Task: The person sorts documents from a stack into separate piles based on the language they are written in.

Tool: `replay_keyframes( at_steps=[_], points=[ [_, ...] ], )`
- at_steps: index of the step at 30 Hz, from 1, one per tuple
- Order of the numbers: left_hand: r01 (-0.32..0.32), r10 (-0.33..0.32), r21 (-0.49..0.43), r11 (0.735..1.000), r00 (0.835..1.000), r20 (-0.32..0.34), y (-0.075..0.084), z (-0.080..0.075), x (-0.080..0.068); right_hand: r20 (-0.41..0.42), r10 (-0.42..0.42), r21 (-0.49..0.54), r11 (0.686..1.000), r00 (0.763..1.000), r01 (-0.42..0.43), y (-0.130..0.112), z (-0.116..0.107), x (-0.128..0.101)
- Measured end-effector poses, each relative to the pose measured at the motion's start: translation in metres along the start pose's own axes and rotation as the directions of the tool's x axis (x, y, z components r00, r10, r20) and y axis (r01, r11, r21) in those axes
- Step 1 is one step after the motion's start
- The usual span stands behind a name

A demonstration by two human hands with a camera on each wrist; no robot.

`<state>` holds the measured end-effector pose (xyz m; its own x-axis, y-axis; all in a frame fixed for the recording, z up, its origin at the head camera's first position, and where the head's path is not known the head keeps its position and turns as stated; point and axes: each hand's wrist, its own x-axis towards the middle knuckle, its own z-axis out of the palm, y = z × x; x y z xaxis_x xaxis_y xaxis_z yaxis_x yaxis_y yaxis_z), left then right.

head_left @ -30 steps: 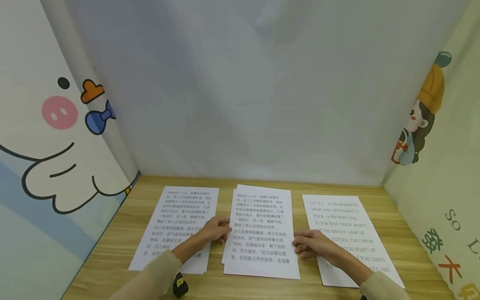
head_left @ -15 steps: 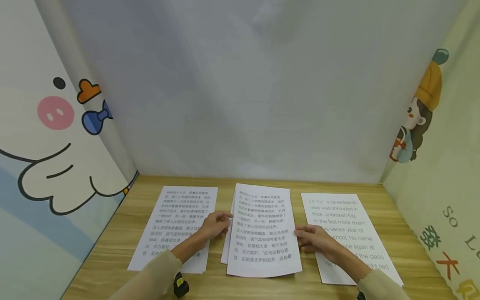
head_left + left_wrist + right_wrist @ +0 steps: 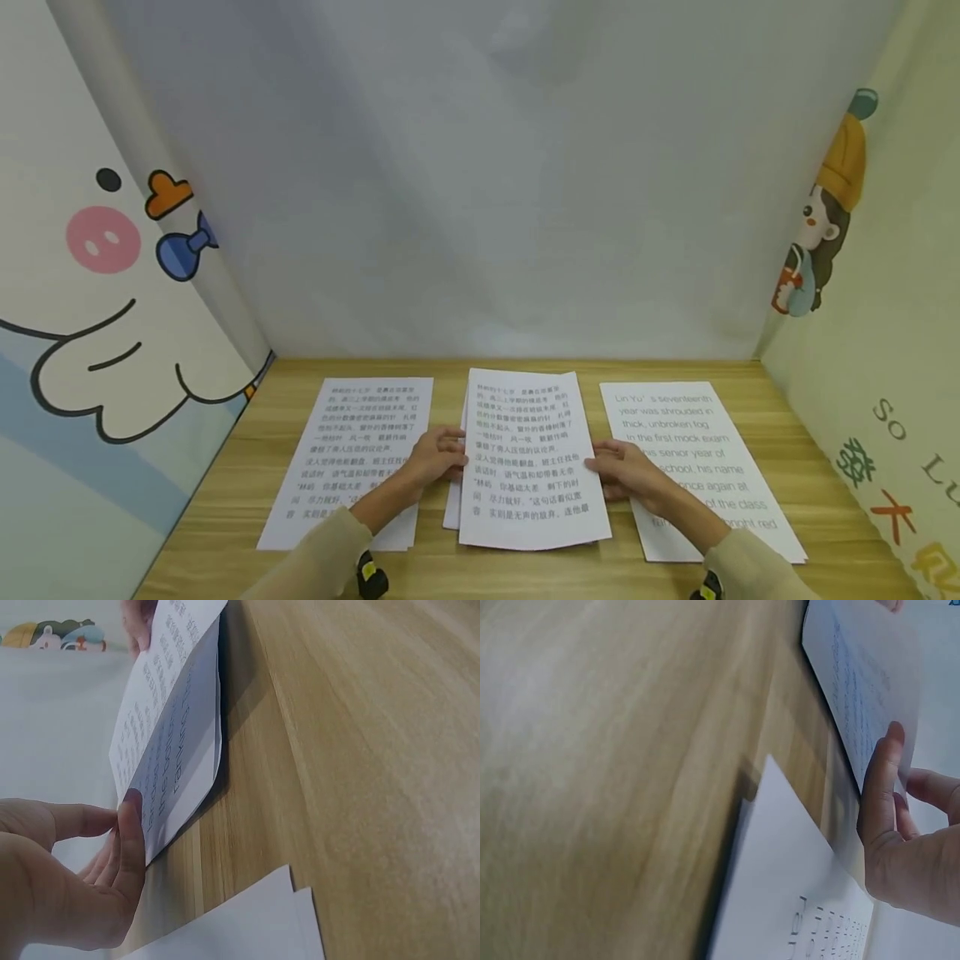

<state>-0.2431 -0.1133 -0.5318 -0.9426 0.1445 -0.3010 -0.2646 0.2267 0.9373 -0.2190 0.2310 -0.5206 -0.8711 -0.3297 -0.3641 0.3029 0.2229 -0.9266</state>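
Left hand (image 3: 438, 457) and right hand (image 3: 625, 472) each pinch an edge of the middle sheets (image 3: 528, 458), lifting them off the table (image 3: 225, 492) to square the pile.

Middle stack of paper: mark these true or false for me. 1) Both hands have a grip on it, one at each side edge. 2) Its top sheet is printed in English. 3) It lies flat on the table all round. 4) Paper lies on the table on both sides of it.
1) True: the left hand holds the left edge of the middle stack and the right hand holds the right edge.
2) False: its top sheet carries Chinese text; the English text is on the right-hand sheet.
3) False: the wrist views show the edges that the hands hold lifted off the table.
4) True: the left-hand sheets lie on one side and the right-hand sheet on the other.
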Motion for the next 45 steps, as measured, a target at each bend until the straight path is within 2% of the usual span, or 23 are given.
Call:
replay_keyframes(
  at_steps=[8,15,21,25,32,36,41,45],
  points=[
    [0.011,-0.011,-0.045,0.999,1.000,-0.010,0.005,-0.007,-0.003,-0.024,-0.032,-0.001,0.999,0.999,0.032,-0.010,-0.001,0.001],
    [-0.006,0.003,-0.075,0.997,0.999,-0.035,0.003,-0.013,-0.003,-0.051,-0.029,0.026,0.999,0.998,0.031,-0.009,0.001,0.008],
    [-0.017,0.013,-0.071,0.997,0.998,-0.059,-0.003,-0.026,0.000,-0.070,-0.037,0.059,0.997,0.997,0.041,-0.010,0.011,0.025],
    [0.010,-0.016,-0.066,0.998,0.997,-0.082,-0.005,-0.037,0.000,-0.066,-0.039,0.088,0.995,0.997,0.045,-0.011,0.019,0.034],
    [0.034,-0.043,-0.066,0.997,0.989,-0.140,-0.002,-0.059,0.000,-0.047,-0.056,0.170,0.983,0.997,0.063,-0.017,0.039,0.052],
    [0.032,-0.046,-0.081,0.996,0.981,-0.186,-0.005,-0.076,0.000,-0.035,-0.058,0.159,0.985,0.998,0.063,-0.024,0.054,0.063],
    [0.038,-0.057,-0.088,0.995,0.972,-0.229,-0.011,-0.100,-0.005,-0.039,-0.051,0.157,0.986,0.998,0.057,-0.031,0.082,0.074],
    [0.054,-0.065,-0.049,0.997,0.962,-0.266,-0.019,-0.121,-0.015,-0.004,-0.043,0.172,0.984,0.999,0.043,-0.035,0.110,0.083]
  ],
)
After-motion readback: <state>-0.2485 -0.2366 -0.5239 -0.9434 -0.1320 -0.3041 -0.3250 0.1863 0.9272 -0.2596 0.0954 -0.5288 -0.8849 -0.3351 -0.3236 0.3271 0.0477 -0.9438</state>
